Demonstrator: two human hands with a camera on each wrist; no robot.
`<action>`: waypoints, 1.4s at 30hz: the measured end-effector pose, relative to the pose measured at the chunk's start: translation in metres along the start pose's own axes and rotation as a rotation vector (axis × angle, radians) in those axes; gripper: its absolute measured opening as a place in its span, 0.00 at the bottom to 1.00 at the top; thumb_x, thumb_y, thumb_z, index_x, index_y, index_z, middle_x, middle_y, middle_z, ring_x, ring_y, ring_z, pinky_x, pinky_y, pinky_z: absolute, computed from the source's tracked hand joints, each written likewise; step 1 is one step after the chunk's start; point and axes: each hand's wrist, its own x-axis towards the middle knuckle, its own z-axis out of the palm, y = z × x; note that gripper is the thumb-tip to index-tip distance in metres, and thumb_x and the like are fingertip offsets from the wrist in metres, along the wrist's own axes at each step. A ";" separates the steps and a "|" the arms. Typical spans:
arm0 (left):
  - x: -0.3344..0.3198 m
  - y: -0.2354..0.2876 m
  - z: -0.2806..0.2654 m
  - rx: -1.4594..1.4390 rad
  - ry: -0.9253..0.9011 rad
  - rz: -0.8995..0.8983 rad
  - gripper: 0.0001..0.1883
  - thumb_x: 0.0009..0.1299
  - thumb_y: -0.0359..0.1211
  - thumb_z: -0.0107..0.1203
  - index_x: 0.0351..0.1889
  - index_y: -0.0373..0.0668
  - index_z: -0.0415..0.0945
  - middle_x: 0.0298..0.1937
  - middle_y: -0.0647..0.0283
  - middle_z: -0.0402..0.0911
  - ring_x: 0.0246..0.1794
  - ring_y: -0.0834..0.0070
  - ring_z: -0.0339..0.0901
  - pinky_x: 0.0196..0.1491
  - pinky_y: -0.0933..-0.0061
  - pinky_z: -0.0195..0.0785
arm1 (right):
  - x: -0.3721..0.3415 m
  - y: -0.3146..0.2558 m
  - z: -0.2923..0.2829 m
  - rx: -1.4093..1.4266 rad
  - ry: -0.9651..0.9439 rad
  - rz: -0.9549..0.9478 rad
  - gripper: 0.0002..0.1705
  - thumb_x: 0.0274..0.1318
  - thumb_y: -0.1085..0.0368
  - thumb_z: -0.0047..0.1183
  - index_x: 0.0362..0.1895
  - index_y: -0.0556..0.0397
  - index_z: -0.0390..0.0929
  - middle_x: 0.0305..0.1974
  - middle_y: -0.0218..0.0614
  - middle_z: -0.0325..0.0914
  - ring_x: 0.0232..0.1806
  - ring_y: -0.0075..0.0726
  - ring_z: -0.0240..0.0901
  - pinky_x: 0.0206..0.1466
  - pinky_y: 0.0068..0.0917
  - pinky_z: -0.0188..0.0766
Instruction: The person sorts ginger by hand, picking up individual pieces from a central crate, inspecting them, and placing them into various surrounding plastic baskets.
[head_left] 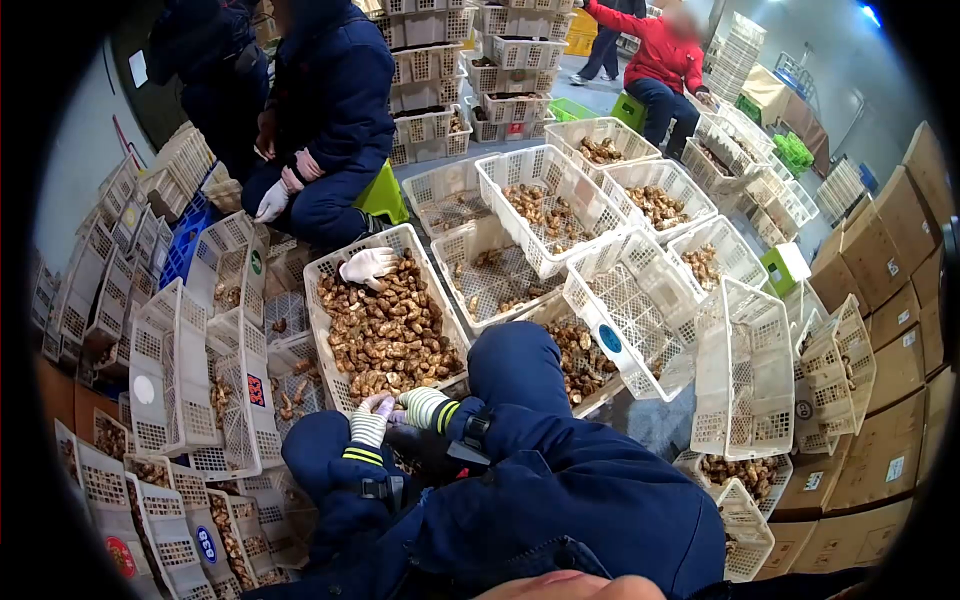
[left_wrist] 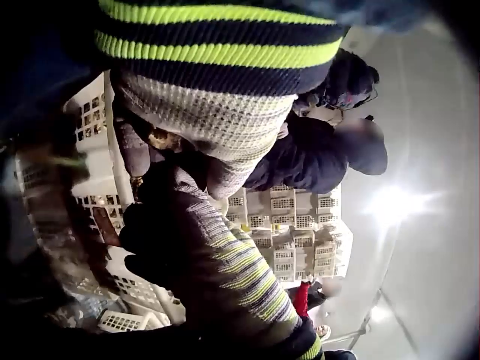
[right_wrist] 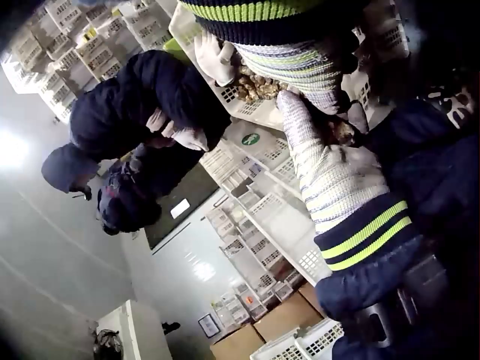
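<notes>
In the head view, my left hand (head_left: 369, 426) and right hand (head_left: 424, 409) meet at the near edge of a white crate (head_left: 322, 335). Both wear striped knit gloves with lime bands at the cuffs. The crate holds a heap of brown, knobbly, mushroom-like pieces (head_left: 385, 325). Between my hands is one brown piece (right_wrist: 343, 133), gripped by the left hand's fingers. In the right wrist view, the right hand's (right_wrist: 307, 75) fingers come round its other side, partly hidden. A white glove (head_left: 368, 268) lies on the heap's far left corner.
Part-filled white crates (head_left: 550, 205) spread ahead and right, some tilted or stacked. More crates (head_left: 175, 370) crowd the left, and cardboard boxes (head_left: 885, 450) line the right. A person in dark clothes (head_left: 335, 110) sits ahead left; another in a red jacket (head_left: 665, 55) sits farther back.
</notes>
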 end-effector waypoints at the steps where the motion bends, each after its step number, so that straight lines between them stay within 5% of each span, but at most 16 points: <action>1: -0.002 0.004 0.001 -0.014 -0.002 -0.007 0.18 0.65 0.36 0.59 0.48 0.34 0.76 0.44 0.57 0.80 0.43 0.74 0.76 0.50 0.76 0.68 | -0.001 -0.001 -0.002 -0.003 -0.013 0.009 0.28 0.54 0.43 0.48 0.44 0.54 0.78 0.36 0.51 0.79 0.40 0.55 0.76 0.43 0.43 0.72; 14: -0.016 0.035 0.006 0.008 -0.038 -0.121 0.15 0.67 0.34 0.57 0.47 0.33 0.76 0.42 0.60 0.81 0.41 0.78 0.76 0.46 0.78 0.69 | 0.014 0.014 0.015 -0.067 0.011 -0.049 0.32 0.55 0.41 0.47 0.50 0.55 0.73 0.37 0.54 0.78 0.41 0.57 0.76 0.43 0.42 0.71; 18: -0.022 0.038 0.006 0.031 -0.017 0.054 0.15 0.66 0.37 0.58 0.46 0.37 0.78 0.41 0.61 0.82 0.40 0.77 0.77 0.45 0.78 0.69 | 0.017 0.015 0.017 -0.046 0.002 -0.008 0.36 0.52 0.38 0.47 0.51 0.55 0.74 0.40 0.55 0.78 0.44 0.57 0.75 0.47 0.43 0.71; 21: -0.013 0.022 0.003 0.177 -0.024 0.108 0.18 0.65 0.43 0.58 0.46 0.39 0.78 0.41 0.60 0.82 0.41 0.74 0.78 0.47 0.74 0.69 | 0.022 0.020 0.022 -0.112 -0.015 -0.014 0.33 0.55 0.40 0.46 0.51 0.55 0.75 0.39 0.54 0.78 0.43 0.57 0.75 0.47 0.44 0.70; 26: -0.026 0.044 0.004 0.003 -0.052 -0.024 0.16 0.66 0.38 0.58 0.46 0.37 0.77 0.40 0.59 0.82 0.40 0.74 0.78 0.47 0.76 0.71 | 0.024 0.026 0.027 -0.145 -0.042 -0.018 0.28 0.56 0.48 0.48 0.50 0.57 0.75 0.39 0.55 0.78 0.43 0.57 0.74 0.46 0.44 0.70; 32: -0.026 0.047 0.002 0.227 -0.014 0.000 0.17 0.65 0.41 0.59 0.46 0.41 0.78 0.41 0.58 0.82 0.41 0.71 0.78 0.48 0.73 0.70 | 0.024 0.024 0.029 -0.178 -0.005 -0.030 0.29 0.56 0.45 0.47 0.47 0.58 0.75 0.39 0.55 0.78 0.43 0.58 0.74 0.47 0.43 0.69; 42: -0.015 0.026 0.005 0.128 -0.036 0.013 0.17 0.65 0.40 0.58 0.47 0.40 0.78 0.41 0.61 0.82 0.41 0.75 0.77 0.48 0.75 0.69 | 0.028 0.033 0.039 -0.153 0.070 -0.060 0.35 0.54 0.37 0.46 0.42 0.59 0.77 0.32 0.55 0.78 0.37 0.58 0.76 0.42 0.42 0.71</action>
